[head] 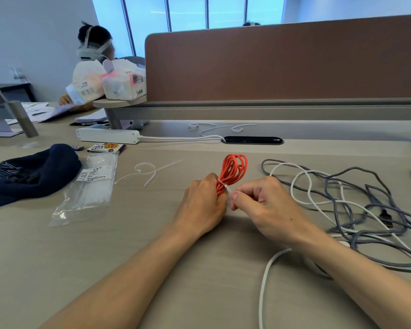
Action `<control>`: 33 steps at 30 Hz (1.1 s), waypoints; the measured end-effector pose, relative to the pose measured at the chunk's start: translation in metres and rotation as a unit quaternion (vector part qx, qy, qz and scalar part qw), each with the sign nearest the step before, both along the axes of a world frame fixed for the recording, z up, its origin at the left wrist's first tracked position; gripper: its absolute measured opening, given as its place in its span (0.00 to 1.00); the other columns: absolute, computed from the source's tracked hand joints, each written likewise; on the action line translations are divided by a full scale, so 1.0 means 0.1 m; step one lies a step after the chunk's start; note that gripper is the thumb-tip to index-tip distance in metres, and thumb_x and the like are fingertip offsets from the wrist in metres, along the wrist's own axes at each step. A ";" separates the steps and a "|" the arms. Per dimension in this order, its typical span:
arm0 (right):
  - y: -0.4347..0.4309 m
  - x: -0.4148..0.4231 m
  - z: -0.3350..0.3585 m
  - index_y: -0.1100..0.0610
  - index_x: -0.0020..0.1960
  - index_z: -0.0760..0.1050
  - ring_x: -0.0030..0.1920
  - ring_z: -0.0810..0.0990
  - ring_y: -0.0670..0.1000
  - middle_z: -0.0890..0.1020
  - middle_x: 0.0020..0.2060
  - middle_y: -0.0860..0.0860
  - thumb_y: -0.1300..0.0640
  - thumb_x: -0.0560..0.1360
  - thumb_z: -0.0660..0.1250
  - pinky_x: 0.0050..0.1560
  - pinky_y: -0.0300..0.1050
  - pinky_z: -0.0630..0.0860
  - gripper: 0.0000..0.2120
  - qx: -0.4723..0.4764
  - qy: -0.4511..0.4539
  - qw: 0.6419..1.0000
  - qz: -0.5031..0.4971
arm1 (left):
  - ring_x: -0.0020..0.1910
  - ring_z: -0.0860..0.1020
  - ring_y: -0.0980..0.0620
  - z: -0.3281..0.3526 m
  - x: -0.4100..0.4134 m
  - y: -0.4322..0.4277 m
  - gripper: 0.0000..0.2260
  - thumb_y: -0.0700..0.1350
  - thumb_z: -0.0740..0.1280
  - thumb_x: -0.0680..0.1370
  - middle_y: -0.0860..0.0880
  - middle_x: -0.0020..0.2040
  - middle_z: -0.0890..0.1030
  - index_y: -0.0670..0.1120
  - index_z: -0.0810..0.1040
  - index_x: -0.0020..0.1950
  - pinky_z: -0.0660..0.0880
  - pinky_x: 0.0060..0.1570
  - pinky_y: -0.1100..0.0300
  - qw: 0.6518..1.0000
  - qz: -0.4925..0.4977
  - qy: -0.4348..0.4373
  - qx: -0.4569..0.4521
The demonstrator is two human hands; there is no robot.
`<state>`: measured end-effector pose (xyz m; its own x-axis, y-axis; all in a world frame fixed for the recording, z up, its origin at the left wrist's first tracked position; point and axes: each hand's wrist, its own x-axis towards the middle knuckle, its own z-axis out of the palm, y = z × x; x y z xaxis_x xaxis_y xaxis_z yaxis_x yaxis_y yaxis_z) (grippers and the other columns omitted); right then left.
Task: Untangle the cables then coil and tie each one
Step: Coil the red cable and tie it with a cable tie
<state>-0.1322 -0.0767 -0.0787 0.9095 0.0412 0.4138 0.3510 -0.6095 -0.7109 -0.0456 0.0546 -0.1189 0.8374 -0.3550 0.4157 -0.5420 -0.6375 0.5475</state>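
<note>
The left hand [203,205] is closed around the lower part of a coiled orange cable [233,169], whose loops stand up and fan out above the fist. A white zip tie [224,186] wraps the coil just above the left fingers. The right hand [268,207], just beside the left, pinches the tie's free end between thumb and forefinger. Both hands rest near the middle of the desk [152,233], with bare surface toward the near edge and between the forearms. To the right, close to the right wrist, a grey braided cable [356,210] and a white cable [301,176] lie tangled together. To the left lie a loose zip tie [147,170], then a clear bag of zip ties [90,186] and a dark blue cap [33,172]. Behind, a white power strip [108,135] sits before the brown partition [282,62].
</note>
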 end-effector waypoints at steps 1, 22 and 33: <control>0.00 0.00 -0.02 0.58 0.30 0.78 0.21 0.60 0.45 0.62 0.17 0.45 0.63 0.75 0.64 0.25 0.35 0.56 0.15 0.016 -0.002 1.000 -0.005 | 0.41 0.76 0.38 0.02 0.00 0.01 0.09 0.47 0.64 0.73 0.44 0.36 0.78 0.50 0.66 0.37 0.65 0.33 0.55 1.000 -0.012 0.010 -0.007; -0.35 0.28 -0.35 0.66 0.40 0.77 0.25 0.68 0.47 0.72 0.25 0.52 0.51 0.75 0.64 0.26 0.40 0.64 0.17 0.157 0.108 0.970 -0.150 | 0.32 0.77 0.50 0.02 0.50 0.11 0.04 0.46 0.72 0.70 0.52 0.30 0.80 0.47 0.79 0.37 0.71 0.35 0.56 0.976 0.147 0.025 -0.157; -0.36 0.31 -0.40 0.56 0.39 0.82 0.36 0.80 0.48 0.83 0.33 0.51 0.54 0.71 0.67 0.40 0.43 0.74 0.08 0.039 0.107 0.985 -0.126 | 0.44 0.79 0.41 0.00 0.86 -0.08 0.11 0.52 0.74 0.68 0.42 0.41 0.83 0.45 0.81 0.40 0.72 0.41 0.54 0.980 0.193 0.002 -0.039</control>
<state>-0.1014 -0.1130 -0.1182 0.9534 -0.2219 0.2045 0.0322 -0.5990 -0.8001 0.0408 0.0470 -0.1189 0.9046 0.0225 0.4256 -0.2658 -0.7509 0.6046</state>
